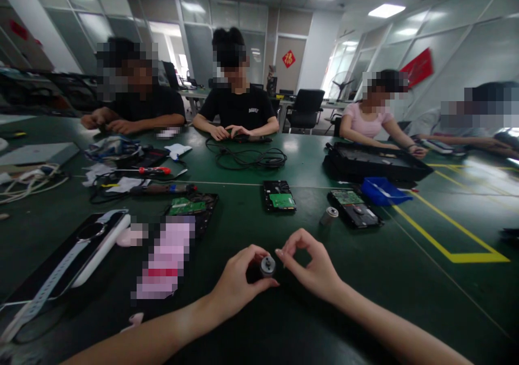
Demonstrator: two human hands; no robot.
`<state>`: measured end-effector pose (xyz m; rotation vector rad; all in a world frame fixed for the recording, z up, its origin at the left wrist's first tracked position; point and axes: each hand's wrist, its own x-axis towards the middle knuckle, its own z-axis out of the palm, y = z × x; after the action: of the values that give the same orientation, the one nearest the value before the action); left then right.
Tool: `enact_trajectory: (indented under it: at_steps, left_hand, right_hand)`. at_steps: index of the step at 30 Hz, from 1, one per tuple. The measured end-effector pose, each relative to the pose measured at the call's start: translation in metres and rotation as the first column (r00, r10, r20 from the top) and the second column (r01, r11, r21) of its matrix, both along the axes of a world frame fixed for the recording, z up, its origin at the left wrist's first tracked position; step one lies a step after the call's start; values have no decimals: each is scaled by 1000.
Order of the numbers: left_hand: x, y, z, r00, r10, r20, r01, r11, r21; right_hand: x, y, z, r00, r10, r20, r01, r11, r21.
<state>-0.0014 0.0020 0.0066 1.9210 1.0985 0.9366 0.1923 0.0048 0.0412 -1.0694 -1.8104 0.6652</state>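
My left hand curls its thumb and fingers around a small motor, a grey metal cylinder whose round end with dark marks faces me. Just right of it is my right hand, thumb and forefinger tips pinched together beside the motor; anything between them is too small to make out. A second metal cylinder stands on the table beyond my right hand. Hard drives with green circuit boards lie farther out: one in the middle, one at right, and one at left.
On the left are a watch on a dark flat device, a pixelated pink item, a corded tool and a red screwdriver. A black cable, a black tray and a blue bin lie beyond. Several people sit opposite.
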Motion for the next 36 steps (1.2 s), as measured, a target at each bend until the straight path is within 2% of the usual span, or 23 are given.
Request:
enact_trajectory:
  at_steps: [3, 8, 12, 15, 18, 21, 23, 27, 31, 36]
  left_hand:
    - [0, 1, -1, 1000, -2, 5, 2, 1000, -6]
    - [0, 1, 1, 1000, -15, 21, 15, 1000, 10]
    - [-1, 1, 1, 1000, -11, 0, 11, 1000, 9]
    - [-1, 1, -1, 1000, -6, -7, 6, 1000, 16]
    - [-1, 1, -2, 1000, -19, 2, 19, 1000, 13]
    - [-2, 1, -2, 999, -38, 10, 38, 999, 5]
    - [-3, 1, -1, 999, -46, 11, 46, 999, -2]
    - [-3, 1, 0, 999, -38, -7, 38, 999, -4]
    - [-3, 0, 0, 999, -32, -39, 32, 999, 4]
    - [-3, 0, 1, 999, -37, -33, 37, 999, 11]
  right_hand:
    - [1, -1, 0, 999, 24, -44, -24, 1000, -10]
    - [-7, -3, -6, 989, 145, 13, -144, 988, -62]
    - [-8, -2, 1, 990, 139, -35, -141, 988, -64]
    - [10, 0, 13, 988, 111, -108, -121, 988, -96]
    - [44, -1, 18, 993, 108, -46, -114, 982, -151]
    - [79, -8, 8, 993, 85, 80, -66, 976, -209]
    - [97, -14, -5, 980, 60, 189, -23, 981, -195]
    - [111, -20, -24, 933, 58, 355, 12, 981, -192]
    - [111, -20, -29, 936, 84, 341, 4, 968, -251]
    - [110, -19, -32, 963, 54, 265, 12, 970, -242]
